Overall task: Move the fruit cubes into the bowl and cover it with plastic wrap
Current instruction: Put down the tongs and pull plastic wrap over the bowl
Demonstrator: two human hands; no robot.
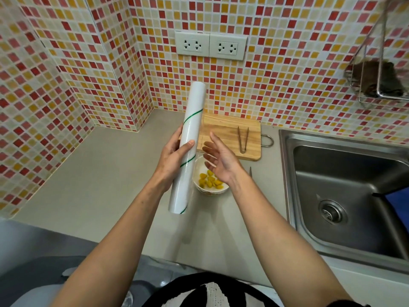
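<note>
Tongs on cutting board behind bowl

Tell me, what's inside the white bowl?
Yellow fruit cubes lie in the white bowl. The plastic wrap roll and the right hand hide part of the bowl, so more may be there.

1. Left hand grips the plastic wrap roll, tilted toward 1 o'clock.
2. Right hand spread, empty, above the bowl.
3. Yellow fruit cubes fill the bowl on the surface.
</note>
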